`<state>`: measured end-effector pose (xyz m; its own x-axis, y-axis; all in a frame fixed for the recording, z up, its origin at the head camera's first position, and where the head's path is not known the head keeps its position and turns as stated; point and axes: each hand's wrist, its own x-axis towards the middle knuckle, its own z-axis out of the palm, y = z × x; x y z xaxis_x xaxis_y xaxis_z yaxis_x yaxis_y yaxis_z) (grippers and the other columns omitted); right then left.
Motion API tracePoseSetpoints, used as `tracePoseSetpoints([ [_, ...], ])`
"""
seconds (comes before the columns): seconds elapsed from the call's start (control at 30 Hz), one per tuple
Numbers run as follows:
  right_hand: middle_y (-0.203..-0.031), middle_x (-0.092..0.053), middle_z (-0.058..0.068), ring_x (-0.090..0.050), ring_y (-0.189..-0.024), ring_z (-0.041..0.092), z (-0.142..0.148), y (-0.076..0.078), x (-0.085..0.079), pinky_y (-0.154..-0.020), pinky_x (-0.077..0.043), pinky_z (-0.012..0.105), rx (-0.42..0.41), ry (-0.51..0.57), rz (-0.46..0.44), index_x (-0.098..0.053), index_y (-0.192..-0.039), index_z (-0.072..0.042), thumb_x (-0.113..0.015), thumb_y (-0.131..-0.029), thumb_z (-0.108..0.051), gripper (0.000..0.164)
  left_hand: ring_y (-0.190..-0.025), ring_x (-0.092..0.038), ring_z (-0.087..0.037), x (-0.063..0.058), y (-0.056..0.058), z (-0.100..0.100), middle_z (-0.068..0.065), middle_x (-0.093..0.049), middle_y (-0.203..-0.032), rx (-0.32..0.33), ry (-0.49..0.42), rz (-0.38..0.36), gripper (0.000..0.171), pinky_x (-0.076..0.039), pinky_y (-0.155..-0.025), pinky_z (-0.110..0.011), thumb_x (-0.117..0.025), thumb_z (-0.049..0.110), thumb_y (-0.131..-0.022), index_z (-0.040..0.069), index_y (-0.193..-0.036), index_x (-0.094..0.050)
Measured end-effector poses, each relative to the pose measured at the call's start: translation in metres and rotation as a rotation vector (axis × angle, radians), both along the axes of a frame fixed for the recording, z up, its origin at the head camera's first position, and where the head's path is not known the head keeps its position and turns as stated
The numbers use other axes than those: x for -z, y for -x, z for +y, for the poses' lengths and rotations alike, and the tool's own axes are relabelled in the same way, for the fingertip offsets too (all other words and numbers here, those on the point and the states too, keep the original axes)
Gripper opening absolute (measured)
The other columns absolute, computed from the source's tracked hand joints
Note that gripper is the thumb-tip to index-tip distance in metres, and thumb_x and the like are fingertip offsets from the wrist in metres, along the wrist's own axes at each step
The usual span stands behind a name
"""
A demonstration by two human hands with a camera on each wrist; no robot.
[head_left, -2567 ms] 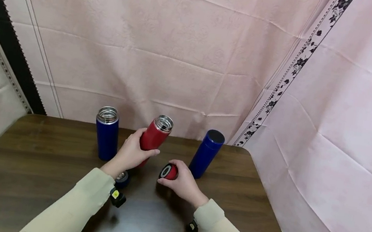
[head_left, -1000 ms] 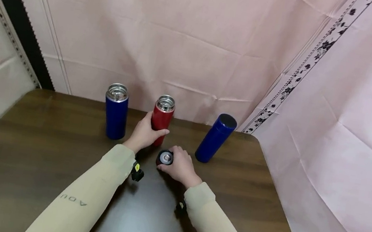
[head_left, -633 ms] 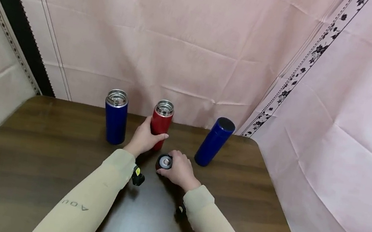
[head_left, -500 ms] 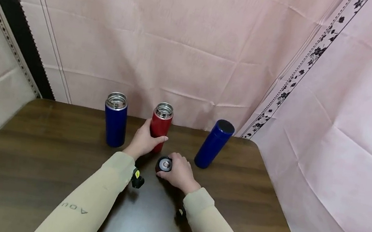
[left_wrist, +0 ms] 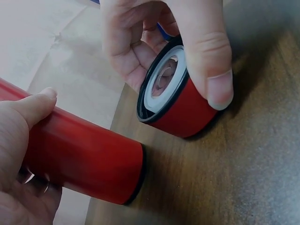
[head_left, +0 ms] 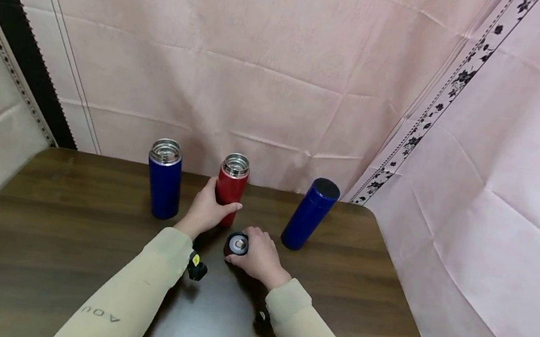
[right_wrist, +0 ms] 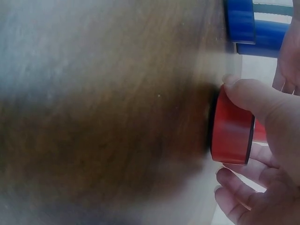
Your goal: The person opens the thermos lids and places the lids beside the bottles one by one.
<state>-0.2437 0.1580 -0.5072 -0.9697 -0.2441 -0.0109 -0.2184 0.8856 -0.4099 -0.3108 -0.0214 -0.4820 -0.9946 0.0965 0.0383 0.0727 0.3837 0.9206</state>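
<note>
My left hand (head_left: 205, 209) is curled round a red thermos bottle (head_left: 232, 186), which stands upright with its steel mouth uncovered. In the left wrist view the base of that bottle appears to meet the table. To its right and nearer me, my right hand (head_left: 261, 256) grips a red lid (head_left: 236, 245) by its sides. The lid sits on the table with its pale inner side facing up. Thumb and fingers of the right hand lie on opposite sides of the lid (right_wrist: 232, 131) in the right wrist view.
An uncapped blue thermos bottle (head_left: 164, 182) stands left of the red one. On the right stands another blue bottle (head_left: 310, 215) with its dark-topped lid on. A blue lid (right_wrist: 241, 21) shows on the wooden table (head_left: 56, 230); the left arm hides it in the head view. Pink cloth hangs behind.
From 2.6 seconds ago, the red bottle has gone from tilted to upright, and the red lid has turned from facing sideways to inner side up. Over the last second the hands stay nearly still.
</note>
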Motion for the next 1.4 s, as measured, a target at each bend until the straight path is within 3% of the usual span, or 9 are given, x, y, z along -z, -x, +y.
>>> tracePoseSetpoints([
  [0.33,-0.112,-0.058,0.006,-0.052,-0.1,0.022,-0.003,-0.006,0.0,-0.09,-0.047,0.039,0.005,-0.047,0.043,-0.053,-0.127,-0.008,-0.077,-0.078,-0.05,0.069,-0.127,-0.044,-0.034,-0.006,-0.004,0.004,-0.015,-0.041,-0.141,-0.019,0.064,0.03,0.086,-0.033,-0.105,-0.056,-0.075,0.036,-0.084,0.01,-0.146,-0.021],
  [0.5,-0.12,-0.055,0.006,-0.052,-0.105,0.02,0.008,-0.014,-0.004,-0.093,-0.047,0.039,-0.022,0.002,0.052,-0.047,-0.137,-0.01,-0.068,-0.08,-0.061,0.079,-0.134,-0.035,-0.036,-0.01,-0.018,0.003,-0.018,-0.029,-0.148,-0.009,0.076,0.064,0.096,-0.029,-0.107,-0.059,-0.074,0.036,-0.085,0.013,-0.151,-0.008],
  [0.7,-0.13,-0.054,0.006,-0.053,-0.117,0.02,0.039,-0.03,-0.016,-0.097,-0.046,0.042,-0.054,0.085,0.047,-0.046,-0.14,-0.012,-0.062,-0.082,-0.065,0.08,-0.134,-0.033,-0.034,-0.015,-0.038,-0.001,-0.016,-0.021,-0.149,-0.047,0.124,0.152,0.098,-0.033,-0.105,-0.057,-0.072,0.038,-0.087,0.017,-0.153,-0.003],
  [0.87,-0.133,-0.053,0.007,-0.054,-0.116,0.02,0.064,-0.037,-0.025,-0.095,-0.047,0.042,-0.039,0.093,0.059,-0.046,-0.14,-0.012,-0.063,-0.083,-0.064,0.079,-0.13,-0.036,-0.033,-0.019,-0.052,-0.001,-0.015,-0.025,-0.147,-0.1,0.145,0.26,0.094,-0.038,-0.102,-0.055,-0.073,0.036,-0.086,0.019,-0.153,-0.009],
  [1.1,-0.13,-0.055,0.006,-0.058,-0.112,0.025,0.093,-0.043,-0.031,-0.091,-0.05,0.043,0.017,0.118,0.097,-0.049,-0.138,-0.014,-0.064,-0.08,-0.065,0.078,-0.123,-0.041,-0.027,-0.017,-0.065,0.006,-0.009,-0.04,-0.137,-0.174,0.192,0.44,0.086,-0.043,-0.097,-0.052,-0.076,0.038,-0.081,0.018,-0.147,-0.026],
  [1.4,-0.123,-0.059,0.006,-0.059,-0.107,0.021,0.126,-0.044,-0.048,-0.088,-0.05,0.044,0.07,0.139,0.149,-0.052,-0.135,-0.012,-0.066,-0.081,-0.063,0.076,-0.121,-0.043,-0.023,-0.013,-0.074,0.021,-0.008,-0.045,-0.134,-0.071,0.233,0.508,0.081,-0.045,-0.096,-0.048,-0.076,0.04,-0.081,0.014,-0.144,-0.032],
])
